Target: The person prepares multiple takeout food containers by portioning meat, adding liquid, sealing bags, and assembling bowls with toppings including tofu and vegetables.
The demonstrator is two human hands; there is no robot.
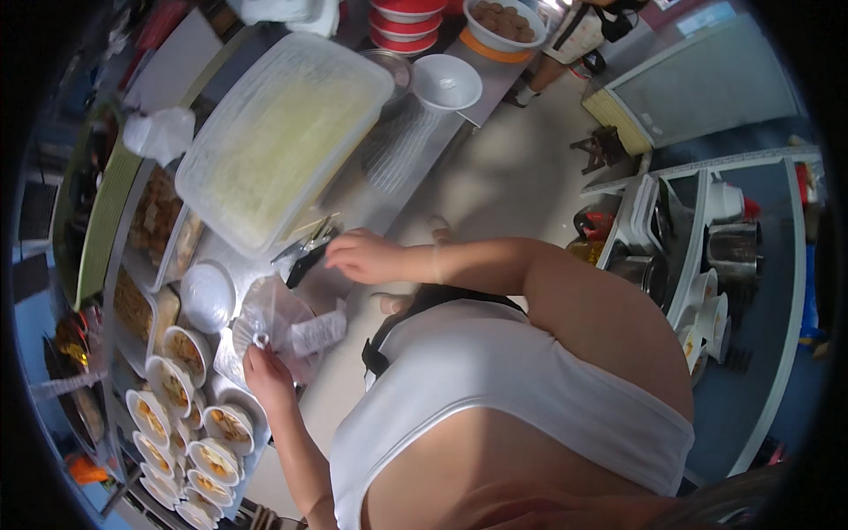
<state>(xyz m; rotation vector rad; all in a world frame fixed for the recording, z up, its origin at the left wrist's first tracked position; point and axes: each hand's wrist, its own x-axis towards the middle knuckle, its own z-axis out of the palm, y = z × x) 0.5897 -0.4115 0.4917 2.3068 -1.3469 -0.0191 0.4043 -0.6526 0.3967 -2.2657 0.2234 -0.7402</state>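
Observation:
My left hand [268, 377] pinches the gathered top of a clear plastic bag [265, 301] at the counter's edge. A paper slip with writing [319, 333] hangs on the bag. My right hand [364, 257] is above the counter edge with loosely curled fingers, and nothing shows in it. Beside it lie metal utensils [311, 242] and a black item. A white round lid or bowl [208, 296] sits left of the bag. Several white bowls of food [215, 460] stand grouped below it, at the lower left.
A large translucent tub [285, 139] stands on the metal counter, with an empty white bowl [447, 83] beyond. Food trays [156, 218] line the left. Shelves with pots [734, 248] stand at the right. Another person's leg [546, 74] shows at the top right.

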